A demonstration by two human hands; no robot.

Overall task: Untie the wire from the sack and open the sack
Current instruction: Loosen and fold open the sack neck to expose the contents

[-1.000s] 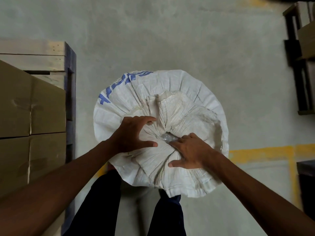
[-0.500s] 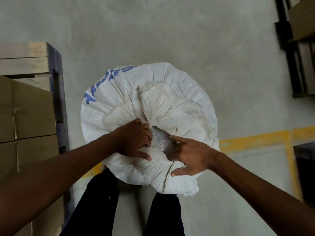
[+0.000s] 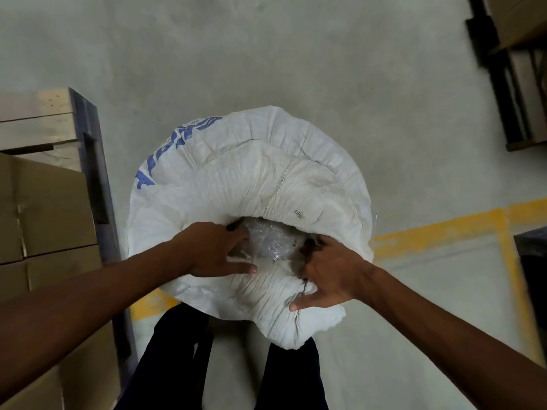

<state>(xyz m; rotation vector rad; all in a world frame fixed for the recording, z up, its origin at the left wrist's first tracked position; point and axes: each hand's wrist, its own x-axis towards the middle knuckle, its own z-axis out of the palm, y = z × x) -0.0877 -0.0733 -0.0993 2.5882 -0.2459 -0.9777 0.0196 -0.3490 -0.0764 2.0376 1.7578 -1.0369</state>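
Observation:
A large white woven sack (image 3: pixel 251 179) with blue lettering stands upright on the floor in front of me. Its mouth is parted in the middle, and a clear plastic liner (image 3: pixel 270 241) shows inside the gap. My left hand (image 3: pixel 216 253) grips the left edge of the opening, fingers hooked inside. Across from it, my right hand (image 3: pixel 328 276) holds the right edge and the bunched fabric near me. No wire is visible in this view.
Stacked cardboard boxes (image 3: pixel 38 220) on a wooden pallet (image 3: pixel 38 122) stand close on the left. A dark rack (image 3: pixel 509 69) with boxes is at the far right. Yellow floor lines (image 3: pixel 444 232) run right of the sack. My dark-trousered legs (image 3: pixel 177 359) are below it.
The sack mouth has widened from a tight gather to an open gap showing the plastic liner. Both hands have moved apart, pulling the edges outward.

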